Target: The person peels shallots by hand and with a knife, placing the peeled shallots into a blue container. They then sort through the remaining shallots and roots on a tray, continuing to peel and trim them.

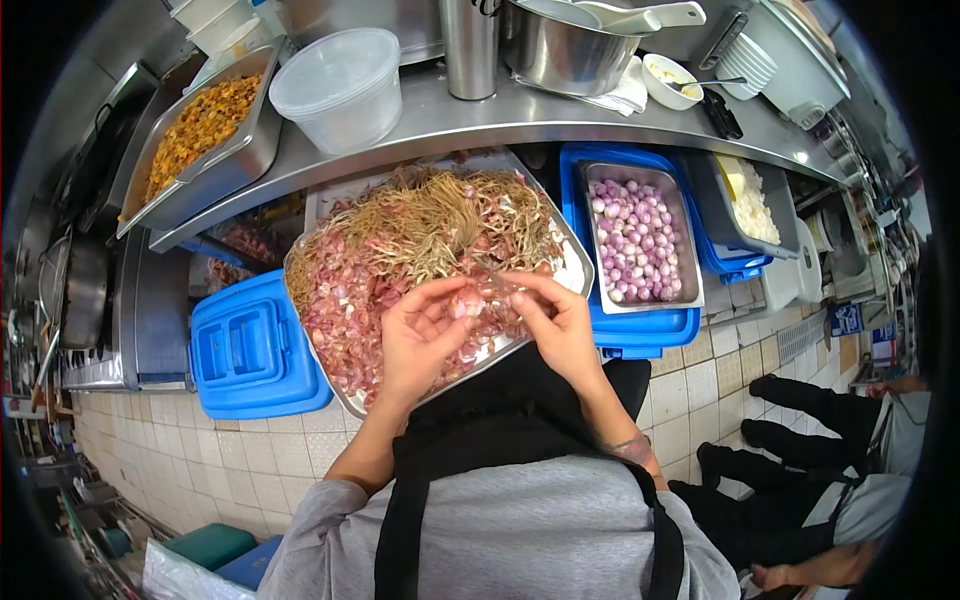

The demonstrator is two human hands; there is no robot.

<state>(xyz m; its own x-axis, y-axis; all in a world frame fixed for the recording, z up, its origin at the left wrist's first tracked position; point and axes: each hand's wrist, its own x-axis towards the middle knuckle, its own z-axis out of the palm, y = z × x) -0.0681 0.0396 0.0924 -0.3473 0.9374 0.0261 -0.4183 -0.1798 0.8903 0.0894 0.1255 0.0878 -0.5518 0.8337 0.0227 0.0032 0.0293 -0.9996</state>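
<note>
My left hand (pixel 425 325) is closed, with a pinkish shallot (pixel 466 302) between thumb and fingers. Facing it, my right hand (pixel 556 322) has its thumb and forefinger pinched together; what they hold is too small to make out. Both hands are over a large metal tray (pixel 574 274) heaped with reddish shallots and loose skins (pixel 350 310). Along the tray's far side lie bundles of dry, straw-coloured stalks and roots (pixel 430 215). To the right, a steel pan (pixel 683 301) holds many smooth purple-white peeled shallots (pixel 630 240).
Blue lids or bins (pixel 255 345) flank the tray. A steel counter (pixel 430 128) beyond carries a pan of orange-brown chopped food (pixel 205 130), a plastic tub (pixel 340 95) and a pot (pixel 570 50). Other people's legs (pixel 800 420) show at right, on the tiled floor (pixel 240 455).
</note>
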